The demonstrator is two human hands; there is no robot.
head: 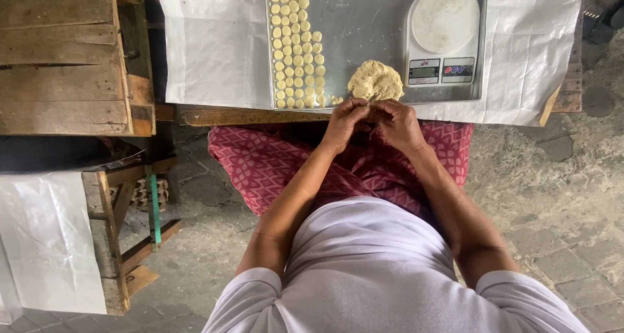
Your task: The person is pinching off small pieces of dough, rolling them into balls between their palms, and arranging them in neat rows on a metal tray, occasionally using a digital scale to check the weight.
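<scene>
1. The left hand point(344, 121) and right hand point(396, 121) meet fingertip to fingertip above the lap, at the near edge of the counter point(214, 116). Both grips are curled inward; whether they pinch a bit of dough between them cannot be told, since the fingers hide it.
2. Just beyond the hands, a pale yellow, crumbly lump of dough point(375, 81) lies on the flat grey metal tray point(357, 21).
3. Left of the lump, small round pale dough balls point(296, 47) sit in close rows along the tray's left side.
4. Beyond the lump stands a white digital kitchen scale point(444, 34) with a round platform.
</scene>
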